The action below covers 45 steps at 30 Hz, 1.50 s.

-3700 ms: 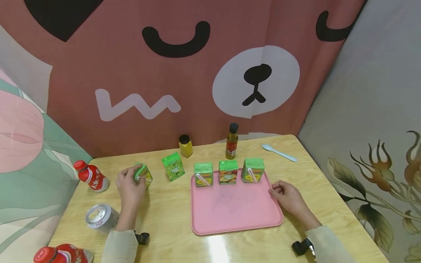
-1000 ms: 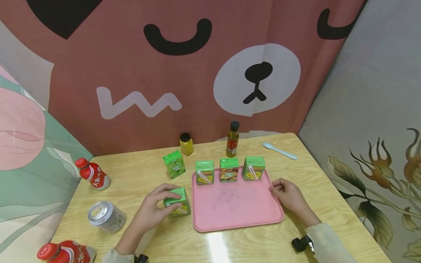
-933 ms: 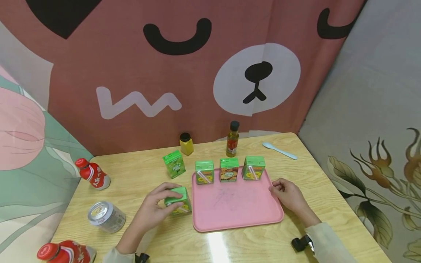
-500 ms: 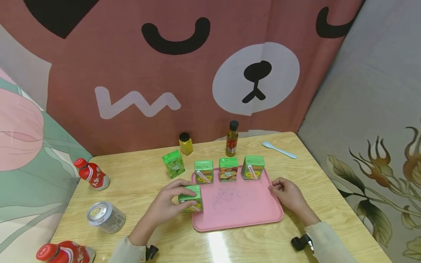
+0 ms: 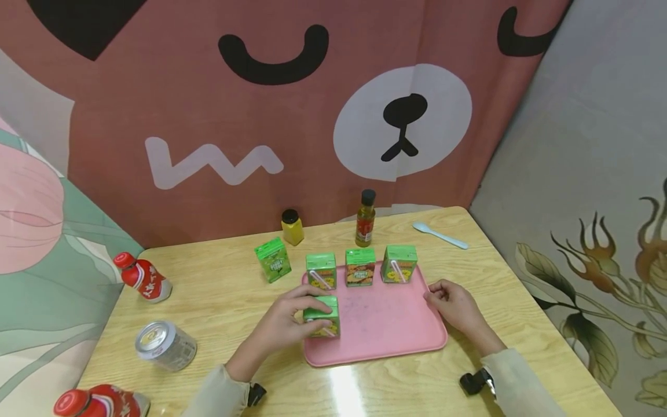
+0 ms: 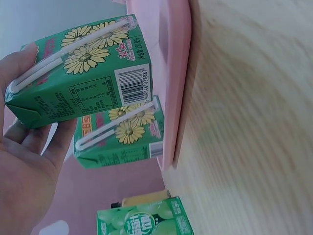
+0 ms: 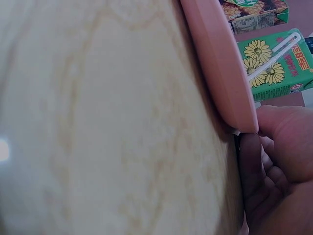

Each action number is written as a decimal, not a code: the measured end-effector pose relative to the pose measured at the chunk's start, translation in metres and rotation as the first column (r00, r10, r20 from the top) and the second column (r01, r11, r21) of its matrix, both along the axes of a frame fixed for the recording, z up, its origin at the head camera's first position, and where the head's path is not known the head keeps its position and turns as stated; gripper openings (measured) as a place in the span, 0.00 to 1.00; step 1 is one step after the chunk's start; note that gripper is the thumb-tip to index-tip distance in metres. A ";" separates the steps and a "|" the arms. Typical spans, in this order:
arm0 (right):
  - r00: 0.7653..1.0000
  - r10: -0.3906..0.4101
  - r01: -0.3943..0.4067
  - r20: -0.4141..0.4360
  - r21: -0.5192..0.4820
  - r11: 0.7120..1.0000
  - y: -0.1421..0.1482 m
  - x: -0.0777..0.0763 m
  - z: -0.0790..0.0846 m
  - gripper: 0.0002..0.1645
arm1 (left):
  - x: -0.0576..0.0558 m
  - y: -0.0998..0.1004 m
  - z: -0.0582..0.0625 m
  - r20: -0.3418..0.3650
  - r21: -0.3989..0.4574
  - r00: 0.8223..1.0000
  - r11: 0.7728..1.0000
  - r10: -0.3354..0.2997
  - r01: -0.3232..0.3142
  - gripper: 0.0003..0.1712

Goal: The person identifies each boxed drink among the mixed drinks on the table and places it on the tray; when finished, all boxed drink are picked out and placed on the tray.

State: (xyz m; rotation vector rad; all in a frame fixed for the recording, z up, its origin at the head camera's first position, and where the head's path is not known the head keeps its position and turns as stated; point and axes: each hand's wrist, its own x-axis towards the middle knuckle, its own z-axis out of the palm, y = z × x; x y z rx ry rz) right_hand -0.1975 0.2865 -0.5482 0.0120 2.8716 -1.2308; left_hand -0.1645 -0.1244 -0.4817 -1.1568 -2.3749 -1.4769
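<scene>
My left hand (image 5: 292,318) grips a green juice box (image 6: 83,68) with yellow flowers and a wrapped straw, fingers and thumb around its upper part. The box is over the left side of a pink tray (image 5: 385,330), in front of another flowered juice box (image 5: 321,272). Along the tray's far edge stand that box, a juice box with a brown-orange picture (image 5: 360,267) and a third flowered one (image 5: 399,264). At the tray's right edge my right hand (image 5: 453,307) pinches the rim between thumb and fingers, as the right wrist view shows.
Left of the tray stands a green juice box (image 5: 273,260). Behind are a yellow jar (image 5: 293,228), a dark-capped bottle (image 5: 366,219) and a light blue spoon (image 5: 440,236). A can (image 5: 167,346) and two red bottles (image 5: 143,278) stand at the left.
My left hand has taken the juice box from the left side of the table, rightward across the tray's left rim. My right hand has stayed at the tray's edge.
</scene>
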 end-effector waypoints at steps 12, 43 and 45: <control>1.000 0.016 -0.017 -0.020 -0.011 1.000 0.002 -0.001 -0.003 0.11 | -0.002 0.006 -0.006 -0.001 -0.015 1.000 1.000 -0.015 0.015 0.11; 1.000 0.012 -0.012 -0.014 -0.027 1.000 0.000 0.000 0.000 0.10 | -0.005 -0.001 -0.009 0.024 -0.117 0.999 0.993 0.027 -0.024 0.12; 1.000 0.013 -0.013 -0.015 -0.032 0.999 0.000 -0.001 0.000 0.10 | -0.007 -0.003 -0.007 0.005 -0.104 0.999 0.994 0.035 -0.034 0.12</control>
